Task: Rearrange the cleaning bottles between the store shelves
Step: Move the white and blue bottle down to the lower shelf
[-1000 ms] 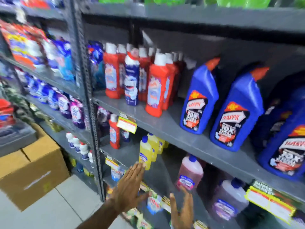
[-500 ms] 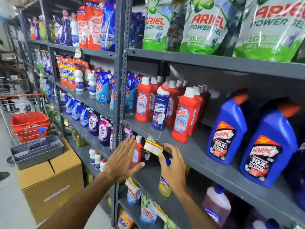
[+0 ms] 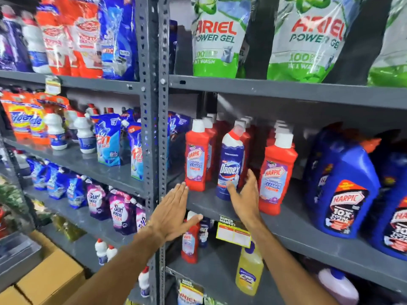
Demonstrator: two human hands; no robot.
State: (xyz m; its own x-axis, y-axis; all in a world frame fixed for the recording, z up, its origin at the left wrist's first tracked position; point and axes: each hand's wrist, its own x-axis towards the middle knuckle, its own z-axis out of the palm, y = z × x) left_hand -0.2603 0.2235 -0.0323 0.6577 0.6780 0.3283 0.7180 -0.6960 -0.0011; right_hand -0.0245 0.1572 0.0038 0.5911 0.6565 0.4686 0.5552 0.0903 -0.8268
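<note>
A blue Domex bottle [image 3: 230,164] with a white and red top stands on the grey middle shelf [image 3: 293,227] among red Harpic bottles, one to its left [image 3: 196,159] and one to its right [image 3: 276,175]. My right hand [image 3: 243,194] is open around the Domex bottle's lower part, thumb on its front, fingers behind its right side, not closed. My left hand [image 3: 172,213] is flat and open, fingertips near the base of the left red Harpic bottle. Large blue Harpic jugs [image 3: 343,186] stand further right.
A perforated grey upright post [image 3: 154,137] divides the two shelf bays. Ariel pouches [image 3: 217,38] hang above. Below are a red bottle [image 3: 190,241], a yellow bottle [image 3: 250,271] and a price tag [image 3: 233,234]. Pouches fill the left bay; a cardboard box [image 3: 50,276] sits on the floor.
Both hands have risen from the lower shelf level to the middle shelf. My right hand has come up to the Domex bottle; the view has tilted upward.
</note>
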